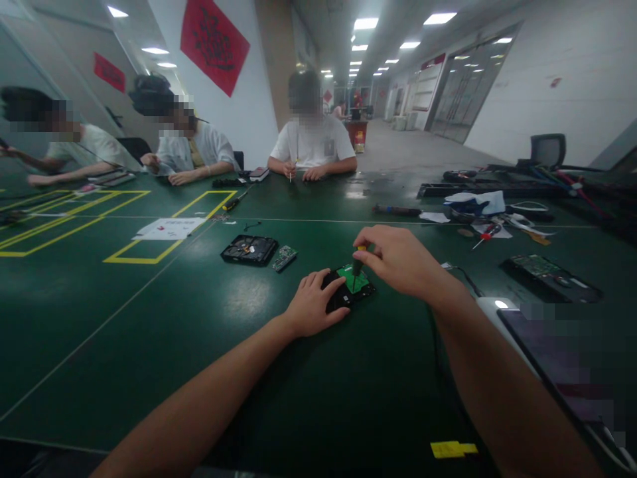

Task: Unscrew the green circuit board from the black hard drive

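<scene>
A black hard drive (369, 290) with a green circuit board (346, 272) on top lies on the table in front of me. My left hand (314, 305) grips its left side, thumb at the near edge and fingers over the far part. Above the board, my right hand (391, 259) is closed around a screwdriver (357, 266) with a dark and yellow handle. The screwdriver stands nearly upright, its tip down at the board; whether it sits in a screw is too small to tell. Left of the drive are another black drive (249, 249) and a loose circuit board (284, 258).
The green table (209, 372) has yellow tape outlines and a paper sheet (169, 228). On the right lie a black device with a board (552, 277), a red screwdriver (486, 235), cables and a tablet-like screen (547, 358). Several people sit across the table and to the left.
</scene>
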The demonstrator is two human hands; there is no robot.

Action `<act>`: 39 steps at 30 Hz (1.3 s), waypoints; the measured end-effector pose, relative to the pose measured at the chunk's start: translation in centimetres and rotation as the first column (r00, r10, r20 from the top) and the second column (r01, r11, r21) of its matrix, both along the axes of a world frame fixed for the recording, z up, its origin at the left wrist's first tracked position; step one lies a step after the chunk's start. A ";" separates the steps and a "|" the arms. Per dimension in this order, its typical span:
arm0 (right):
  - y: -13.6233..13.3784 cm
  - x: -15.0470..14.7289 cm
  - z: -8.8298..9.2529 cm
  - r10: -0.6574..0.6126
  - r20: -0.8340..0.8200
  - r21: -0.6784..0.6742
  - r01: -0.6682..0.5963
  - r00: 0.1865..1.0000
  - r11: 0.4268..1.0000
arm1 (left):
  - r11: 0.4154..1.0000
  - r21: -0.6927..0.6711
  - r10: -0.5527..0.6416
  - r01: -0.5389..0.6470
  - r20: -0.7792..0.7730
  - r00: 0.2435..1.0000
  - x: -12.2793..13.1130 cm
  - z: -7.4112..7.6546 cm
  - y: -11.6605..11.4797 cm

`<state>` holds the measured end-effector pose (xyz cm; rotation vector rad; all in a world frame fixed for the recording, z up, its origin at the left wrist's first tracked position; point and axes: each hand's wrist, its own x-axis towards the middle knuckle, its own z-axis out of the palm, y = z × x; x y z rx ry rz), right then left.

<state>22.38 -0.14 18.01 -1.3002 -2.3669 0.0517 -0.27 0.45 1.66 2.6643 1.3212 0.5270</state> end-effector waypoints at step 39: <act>0.2 -0.1 0.0 -0.031 -0.057 -0.029 0.030 0.998 0.999 | 1.000 -0.026 0.005 -0.005 0.012 1.000 0.1 0.1 0.0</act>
